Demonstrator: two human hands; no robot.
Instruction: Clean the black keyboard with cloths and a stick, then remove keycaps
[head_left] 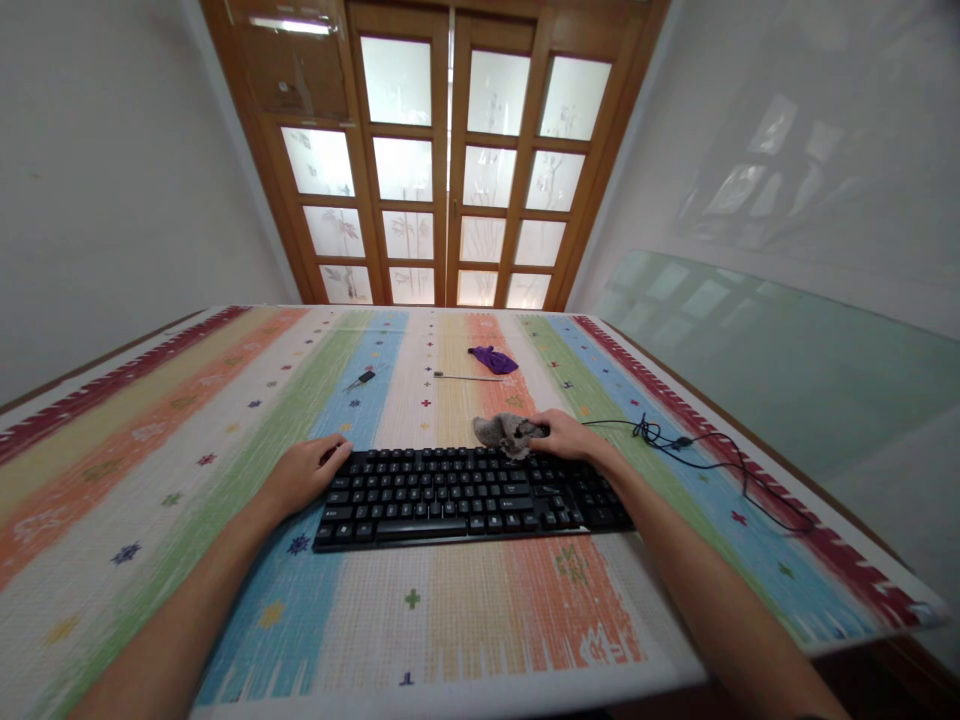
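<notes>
A black computer keyboard [450, 500] lies flat on the striped tablecloth in front of me. My left hand [306, 475] grips its left end near the upper corner, with the fingers closed round the edge. A grey cloth [502, 433] is bunched in my right hand [561, 436], over the keyboard's top edge right of the middle. Part of the cloth spreads out to the left of my fingers. My right wrist and forearm hide some of the keys at the right end.
Beyond the keyboard lie a purple cloth [495, 360], a thin stick-like brush [469, 377] and a small black object with metal prongs [363, 379]. A black cable [697, 442] trails loosely to the right. A pale green glass panel [750, 330] stands along the table's right side.
</notes>
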